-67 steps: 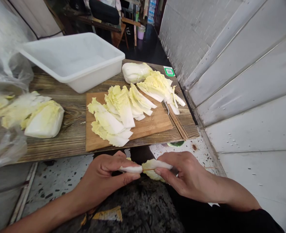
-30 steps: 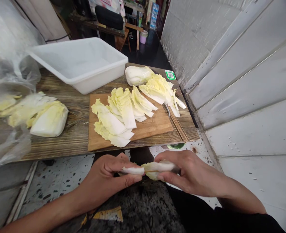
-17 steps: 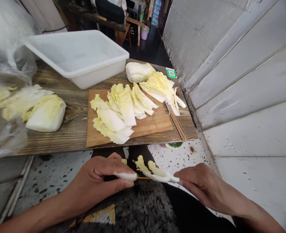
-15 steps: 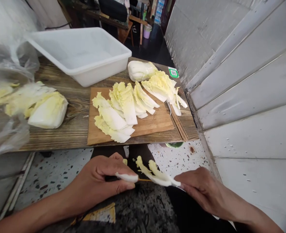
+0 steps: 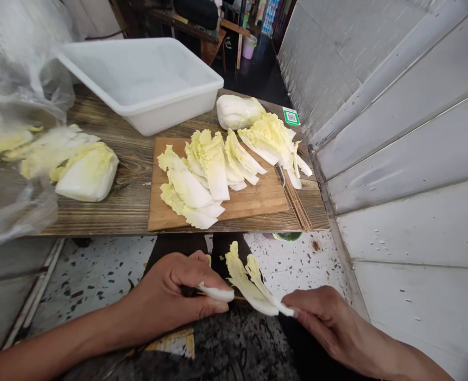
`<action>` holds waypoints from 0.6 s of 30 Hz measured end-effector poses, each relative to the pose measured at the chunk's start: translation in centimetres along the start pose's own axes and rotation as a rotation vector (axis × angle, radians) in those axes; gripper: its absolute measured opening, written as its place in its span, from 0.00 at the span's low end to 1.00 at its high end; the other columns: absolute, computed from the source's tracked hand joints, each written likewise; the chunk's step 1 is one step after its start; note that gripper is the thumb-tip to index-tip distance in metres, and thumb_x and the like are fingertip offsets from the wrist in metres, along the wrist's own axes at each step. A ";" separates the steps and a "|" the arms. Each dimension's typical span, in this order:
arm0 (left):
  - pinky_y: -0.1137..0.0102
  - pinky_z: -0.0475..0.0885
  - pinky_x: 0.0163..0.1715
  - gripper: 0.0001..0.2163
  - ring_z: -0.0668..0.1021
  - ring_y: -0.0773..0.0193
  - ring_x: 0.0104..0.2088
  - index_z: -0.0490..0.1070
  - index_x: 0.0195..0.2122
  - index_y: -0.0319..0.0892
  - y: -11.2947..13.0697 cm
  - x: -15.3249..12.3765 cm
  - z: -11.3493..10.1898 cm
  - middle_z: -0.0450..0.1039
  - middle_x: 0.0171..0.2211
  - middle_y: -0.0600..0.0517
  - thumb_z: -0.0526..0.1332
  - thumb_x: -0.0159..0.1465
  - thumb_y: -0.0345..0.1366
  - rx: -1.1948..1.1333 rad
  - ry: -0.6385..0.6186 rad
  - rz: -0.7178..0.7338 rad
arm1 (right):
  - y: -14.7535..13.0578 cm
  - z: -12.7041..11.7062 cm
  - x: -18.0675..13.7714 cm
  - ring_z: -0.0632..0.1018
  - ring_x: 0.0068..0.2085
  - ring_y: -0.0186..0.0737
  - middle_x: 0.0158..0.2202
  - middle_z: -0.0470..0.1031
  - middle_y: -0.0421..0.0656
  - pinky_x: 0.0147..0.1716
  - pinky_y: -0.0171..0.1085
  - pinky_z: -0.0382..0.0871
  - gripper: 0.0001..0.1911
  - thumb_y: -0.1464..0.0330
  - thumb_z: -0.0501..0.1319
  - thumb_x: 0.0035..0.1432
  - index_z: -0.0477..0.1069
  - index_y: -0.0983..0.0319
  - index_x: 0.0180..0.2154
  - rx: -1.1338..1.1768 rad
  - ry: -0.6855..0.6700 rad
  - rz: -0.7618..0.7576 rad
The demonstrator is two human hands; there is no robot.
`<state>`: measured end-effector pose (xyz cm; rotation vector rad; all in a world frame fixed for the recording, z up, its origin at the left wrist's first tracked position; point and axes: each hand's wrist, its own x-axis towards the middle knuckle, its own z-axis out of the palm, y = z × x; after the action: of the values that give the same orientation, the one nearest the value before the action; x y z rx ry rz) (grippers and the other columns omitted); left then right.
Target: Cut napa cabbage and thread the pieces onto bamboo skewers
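Note:
My left hand (image 5: 178, 296) is closed round a white cabbage piece (image 5: 216, 293) threaded on a thin wooden skewer (image 5: 237, 298). My right hand (image 5: 321, 323) pinches the white ends of two pale yellow cabbage strips (image 5: 250, 280) on the same skewer, which stand up and fan toward the table. Both hands hover over my dark lap, below the table's near edge. More cut cabbage leaves (image 5: 202, 174) lie on a wooden cutting board (image 5: 253, 198).
A wooden table (image 5: 110, 211) carries a white plastic tub (image 5: 142, 79), a cabbage half (image 5: 87, 174) by a clear plastic bag (image 5: 15, 148), another cabbage piece (image 5: 237, 111), leaves (image 5: 273, 140) and a bundle of skewers (image 5: 295, 201). A white panelled wall (image 5: 396, 132) runs along the right.
My right hand slid back along the skewer, away from my left hand. The cabbage strips it holds unfolded and now stand upright. The camera tilted down slightly.

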<state>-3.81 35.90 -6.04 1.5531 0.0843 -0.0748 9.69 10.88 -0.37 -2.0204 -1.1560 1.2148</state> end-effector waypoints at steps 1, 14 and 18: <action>0.68 0.71 0.42 0.06 0.80 0.66 0.26 0.83 0.32 0.55 0.0 0.0 0.0 0.84 0.28 0.58 0.70 0.56 0.34 0.005 0.009 0.003 | 0.0 0.0 0.1 0.57 0.26 0.31 0.24 0.54 0.34 0.25 0.34 0.52 0.18 0.64 0.47 0.72 0.54 0.59 0.27 0.005 0.002 0.004; 0.72 0.75 0.32 0.07 0.82 0.61 0.31 0.83 0.33 0.51 0.9 2.5 -2.5 0.84 0.31 0.55 0.70 0.53 0.43 0.243 0.144 -0.088 | -0.1 -1.1 3.3 0.58 0.23 0.29 0.22 0.56 0.33 0.22 0.30 0.52 0.20 0.56 0.50 0.70 0.71 0.64 0.35 0.190 0.051 -0.029; 0.64 0.74 0.49 0.18 0.81 0.53 0.44 0.82 0.37 0.49 1.2 4.0 -3.9 0.83 0.41 0.51 0.74 0.44 0.46 0.369 0.268 -0.042 | 0.6 -2.3 4.8 0.57 0.20 0.26 0.19 0.56 0.31 0.20 0.28 0.51 0.22 0.54 0.54 0.68 0.73 0.66 0.36 0.399 0.016 -0.088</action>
<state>0.25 39.80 -5.28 1.9244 0.3307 0.0907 13.08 14.73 -1.94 -1.6617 -0.8987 1.2671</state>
